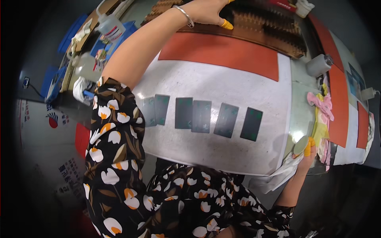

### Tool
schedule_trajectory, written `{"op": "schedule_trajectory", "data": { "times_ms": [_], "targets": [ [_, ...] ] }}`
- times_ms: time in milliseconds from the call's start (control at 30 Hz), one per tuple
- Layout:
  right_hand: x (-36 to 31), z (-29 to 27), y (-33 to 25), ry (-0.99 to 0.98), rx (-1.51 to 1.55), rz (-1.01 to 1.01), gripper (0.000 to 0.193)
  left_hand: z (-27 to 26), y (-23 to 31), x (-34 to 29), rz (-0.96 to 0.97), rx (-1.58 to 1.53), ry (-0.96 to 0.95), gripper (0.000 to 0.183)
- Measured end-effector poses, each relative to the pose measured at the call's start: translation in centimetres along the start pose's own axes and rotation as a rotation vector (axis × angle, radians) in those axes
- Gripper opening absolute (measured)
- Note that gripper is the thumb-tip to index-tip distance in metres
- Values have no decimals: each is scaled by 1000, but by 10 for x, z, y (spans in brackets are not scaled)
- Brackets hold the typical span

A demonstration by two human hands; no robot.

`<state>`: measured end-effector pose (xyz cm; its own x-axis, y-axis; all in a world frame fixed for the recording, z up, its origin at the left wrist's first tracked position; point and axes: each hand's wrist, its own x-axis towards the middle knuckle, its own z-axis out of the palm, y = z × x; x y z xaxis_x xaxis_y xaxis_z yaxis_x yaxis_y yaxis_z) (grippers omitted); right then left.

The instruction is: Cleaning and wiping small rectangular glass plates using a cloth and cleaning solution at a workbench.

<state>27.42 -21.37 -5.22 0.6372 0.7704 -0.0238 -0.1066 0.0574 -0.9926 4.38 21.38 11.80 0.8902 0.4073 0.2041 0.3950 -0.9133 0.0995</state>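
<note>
Has six thin dark plates (184,113) laid flat on the white tabletop (222,154), in a loose row from left to right — smooth, hard-edged rectangles with greenish markings. Shows edges meeting or overlapping between the two at the left, and again between the middle two; leaves the two at the right apart, each slightly tilted.

Farther off, has a flat, matte orange-red sheet (218,55), then a brown rack (270,29) with rows of jagged teeth. Reaches there with the left hand (206,11), thumb spread from the fingers, its yellow-covered tip at the near side of the rack. Loses the other fingertips past the upper edge of view — cannot tell if gripping anything.

At the near right, bends the fingers of the right hand (309,152) around a soft, crumpled white cloth (276,180), hanging in loose folds. Shows a pale, smooth oval thing (301,145) beside the yellow-covered fingertips; cannot tell its kind. Beyond, has a rumpled pink cloth (322,105) and a cloudy plastic bottle (317,65).
</note>
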Motion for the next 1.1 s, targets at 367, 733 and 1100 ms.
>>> {"op": "schedule_trajectory", "data": {
  "times_ms": [367, 733, 1100],
  "targets": [
    [10, -16, 7, 52, -36, -41, 23, 52, 56, -256, -108, -125, -132, 93],
    [14, -40, 10, 25, -68, -46, 26, 47, 14, -329, -246, -272, -144, 74],
    [9, -14, 0, 70, -98, -25, 24, 76, 64, -267, -129, -286, 35, 83]
  ]
}}
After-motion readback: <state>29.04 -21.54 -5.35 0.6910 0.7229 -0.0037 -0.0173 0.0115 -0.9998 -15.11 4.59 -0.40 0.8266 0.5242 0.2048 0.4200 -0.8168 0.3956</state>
